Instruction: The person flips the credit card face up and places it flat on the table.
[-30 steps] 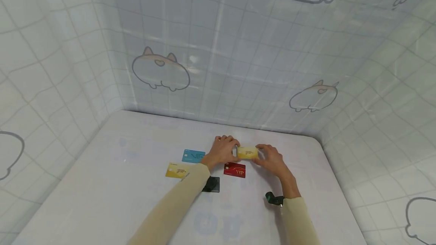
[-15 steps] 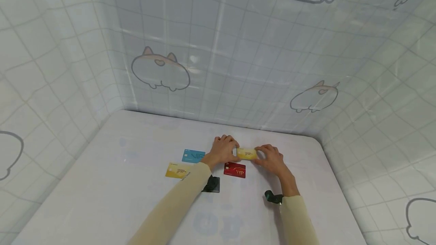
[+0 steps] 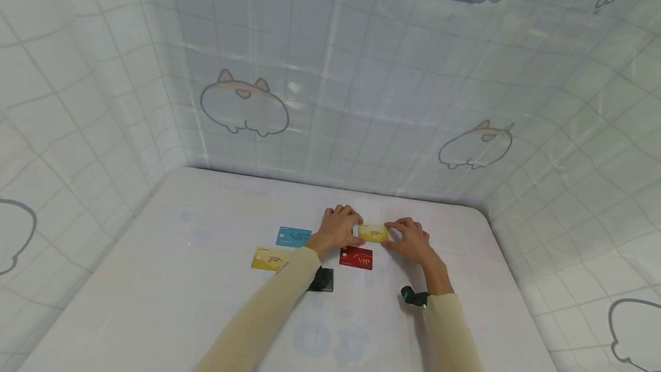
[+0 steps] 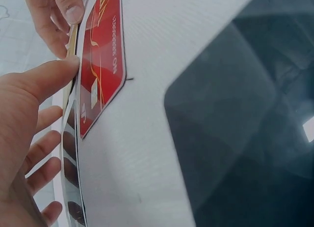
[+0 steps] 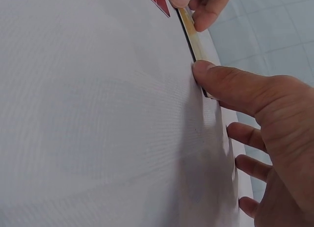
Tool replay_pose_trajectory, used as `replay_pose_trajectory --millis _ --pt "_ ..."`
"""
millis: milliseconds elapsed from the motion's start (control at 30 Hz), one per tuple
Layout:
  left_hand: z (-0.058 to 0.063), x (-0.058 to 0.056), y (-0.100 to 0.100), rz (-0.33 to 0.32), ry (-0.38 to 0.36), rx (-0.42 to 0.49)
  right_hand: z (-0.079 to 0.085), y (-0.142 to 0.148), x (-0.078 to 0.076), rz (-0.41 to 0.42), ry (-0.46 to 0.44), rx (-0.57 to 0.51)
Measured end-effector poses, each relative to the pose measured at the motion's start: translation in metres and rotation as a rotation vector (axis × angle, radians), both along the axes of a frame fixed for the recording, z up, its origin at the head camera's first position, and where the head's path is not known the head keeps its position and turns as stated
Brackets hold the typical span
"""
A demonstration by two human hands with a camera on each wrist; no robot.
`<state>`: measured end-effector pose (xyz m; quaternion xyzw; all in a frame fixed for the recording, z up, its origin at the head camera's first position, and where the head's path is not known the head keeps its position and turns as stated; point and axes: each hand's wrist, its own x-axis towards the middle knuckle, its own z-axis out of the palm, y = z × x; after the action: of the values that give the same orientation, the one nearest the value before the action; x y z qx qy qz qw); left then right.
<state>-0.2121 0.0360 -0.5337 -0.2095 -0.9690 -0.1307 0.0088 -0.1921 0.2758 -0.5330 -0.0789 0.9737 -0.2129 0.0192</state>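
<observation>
A yellow card (image 3: 373, 233) with a printed mark lies at or close over the white table, long side across. My left hand (image 3: 338, 227) holds its left end, thumb at the near edge and index finger at the far one. At the other end my right hand (image 3: 410, 241) pinches it the same way. Seen almost edge-on in the right wrist view, the yellow card (image 5: 194, 43) shows a dark line along its near edge. Just nearer than it lies a red VIP card (image 3: 356, 258), also large in the left wrist view.
A blue VIP card (image 3: 291, 236), a second yellow card (image 3: 265, 258) and a black card (image 3: 322, 281) lie leftward, partly behind the left arm. A dark wrist camera (image 3: 413, 297) sits by the right sleeve. A patterned curtain (image 3: 330, 102) rises behind the table (image 3: 206, 280).
The yellow card has shifted slightly left, and my right hand has come along with it. My left hand keeps its place. The other cards lie as before.
</observation>
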Motion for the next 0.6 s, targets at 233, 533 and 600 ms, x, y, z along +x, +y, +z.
replay_pose_trajectory --millis 233,533,600 --pt "-0.0013 -0.0004 -0.0001 0.007 0.013 -0.002 -0.0016 0.0006 -0.0006 0.005 -0.003 -0.004" --pt "-0.0005 -0.0005 -0.0004 0.008 0.018 -0.012 -0.0040 0.0017 -0.0022 0.006 -0.003 -0.006" --pt "0.0007 -0.0011 -0.0015 0.004 0.039 -0.011 -0.0040 0.0017 -0.0028 0.012 0.001 0.006"
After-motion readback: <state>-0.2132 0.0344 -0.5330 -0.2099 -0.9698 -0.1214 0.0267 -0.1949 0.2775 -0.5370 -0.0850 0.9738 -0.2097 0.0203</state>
